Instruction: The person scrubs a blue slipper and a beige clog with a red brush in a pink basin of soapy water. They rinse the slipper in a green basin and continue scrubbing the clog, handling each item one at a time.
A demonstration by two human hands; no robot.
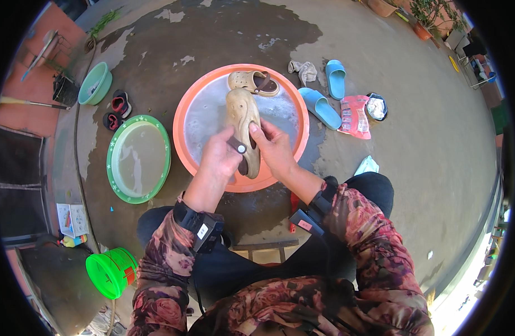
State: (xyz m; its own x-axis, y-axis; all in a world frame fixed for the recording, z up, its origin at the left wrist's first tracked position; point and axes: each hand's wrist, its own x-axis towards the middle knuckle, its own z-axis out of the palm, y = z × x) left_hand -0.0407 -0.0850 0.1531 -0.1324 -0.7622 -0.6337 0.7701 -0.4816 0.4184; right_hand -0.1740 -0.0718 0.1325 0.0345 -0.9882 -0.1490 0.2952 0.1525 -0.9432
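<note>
Between both hands I hold a beige foam clog (pixel 244 111) with a brown heel strap, tilted over an orange basin (pixel 178 126). My left hand (pixel 220 155) grips its heel end, near the strap's white rivet. My right hand (pixel 274 145) has its thumb at the opening and its fingers along the far side. Soapy, cloudy water (pixel 203 111) fills the basin. A second beige clog (pixel 242 80), with a brown lining and strap, rests at the basin's far side, partly behind the held one.
Left of the basin stand a green-rimmed basin of water (pixel 111 168), dark red-lined shoes (pixel 121 103) and a mint basin (pixel 108 80). To the right lie blue slides (pixel 320 107), a grey cloth (pixel 306 72) and a pink packet (pixel 355 115). A green bucket (pixel 110 269) is at lower left.
</note>
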